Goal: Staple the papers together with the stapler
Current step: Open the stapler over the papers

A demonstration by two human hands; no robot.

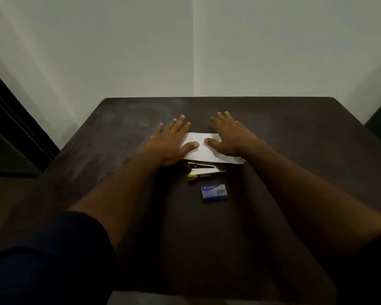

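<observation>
White papers (pixel 204 150) lie flat in the middle of a dark brown table (pixel 295 133). My left hand (pixel 172 139) rests palm down on the papers' left end, fingers spread, thumb on the sheet. My right hand (pixel 231 137) lies palm down on the right end, thumb pointing inward. Both hands hold nothing. A yellow, black and silver stapler (pixel 204 170) lies swung open just in front of the papers, near my left wrist. The papers' side edges are hidden under my hands.
A small blue staple box (pixel 214 192) sits in front of the stapler. The table stands in a corner against pale walls (pixel 194 51). A dark frame (pixel 13 119) runs along the left. The light is dim.
</observation>
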